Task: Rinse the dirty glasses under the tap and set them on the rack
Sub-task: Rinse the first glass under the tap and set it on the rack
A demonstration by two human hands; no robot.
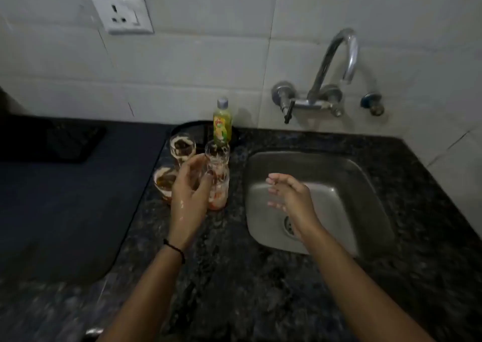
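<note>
Left hand (190,193) curled round tall glass (217,174), upright on counter (234,263) just left of sink (339,174). Right hand (289,193) over sink, fingers loosely extended, holding nothing. 2 other dirty glasses (182,147) left of it.

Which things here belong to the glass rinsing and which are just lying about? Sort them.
Job: tall glass, held by the left hand; rear glass; near glass; tap; sink.
Lying about: soap bottle; wall socket; dark mat.

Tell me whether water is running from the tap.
No, no stream falls from the tap spout into the sink below it.
</note>
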